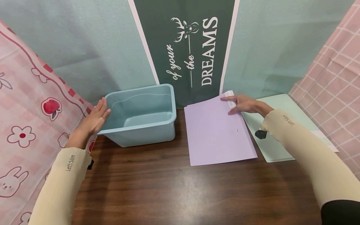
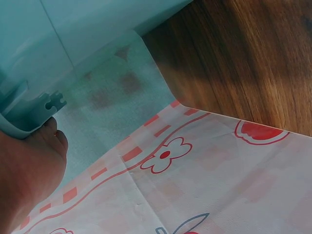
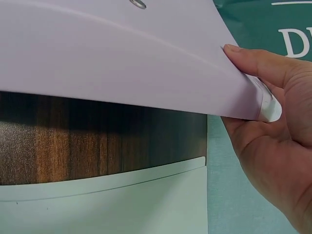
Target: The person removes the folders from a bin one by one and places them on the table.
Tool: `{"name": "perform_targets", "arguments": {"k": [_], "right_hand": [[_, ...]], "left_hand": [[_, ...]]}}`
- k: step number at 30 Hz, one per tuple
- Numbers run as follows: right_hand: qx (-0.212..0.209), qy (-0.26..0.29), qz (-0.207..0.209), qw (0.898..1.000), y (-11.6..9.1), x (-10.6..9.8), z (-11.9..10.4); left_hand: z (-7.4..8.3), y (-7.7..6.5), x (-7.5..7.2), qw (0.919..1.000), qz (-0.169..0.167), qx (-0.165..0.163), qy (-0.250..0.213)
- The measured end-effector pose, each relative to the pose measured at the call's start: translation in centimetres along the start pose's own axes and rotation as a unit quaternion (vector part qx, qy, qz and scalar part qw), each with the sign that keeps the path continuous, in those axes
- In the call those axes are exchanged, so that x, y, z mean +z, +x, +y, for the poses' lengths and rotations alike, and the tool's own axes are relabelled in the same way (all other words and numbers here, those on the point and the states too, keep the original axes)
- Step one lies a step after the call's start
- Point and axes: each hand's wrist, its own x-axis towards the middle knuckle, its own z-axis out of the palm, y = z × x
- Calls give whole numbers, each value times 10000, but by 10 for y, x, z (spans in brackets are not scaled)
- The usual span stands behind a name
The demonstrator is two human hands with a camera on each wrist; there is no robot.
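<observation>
A light blue plastic bin (image 1: 149,136) stands on the left of the table. My left hand (image 1: 94,120) grips its left rim; in the left wrist view, curled fingers of that hand (image 2: 34,165) sit beneath the rim, and the rest is out of frame. With my right hand (image 1: 246,104) I pinch the far right corner of a lilac file folder (image 1: 216,134), by its white label. The right wrist view shows the thumb on top of the folder (image 3: 122,68) and fingers beneath, its near side tilted above the table.
To the right, under my forearm, lies a pale green folder (image 1: 281,107) with a white label strip (image 1: 320,137). The dark wooden table (image 1: 174,187) stretches in front. Blue-green cloth (image 1: 90,47) hangs behind, and pink patterned cloths (image 1: 31,103) hang at both sides.
</observation>
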Motion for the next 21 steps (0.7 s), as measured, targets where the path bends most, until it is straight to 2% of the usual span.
{"name": "perform_targets", "arguments": {"k": [13,21], "right_hand": [[-29,-357,-241,9991,6,6,3],[-77,-727,-87,9973,7,9,7]], "left_hand": [[2,1,-1,10000,28,18,15],[2,-1,-1,10000,8,4,32]]}}
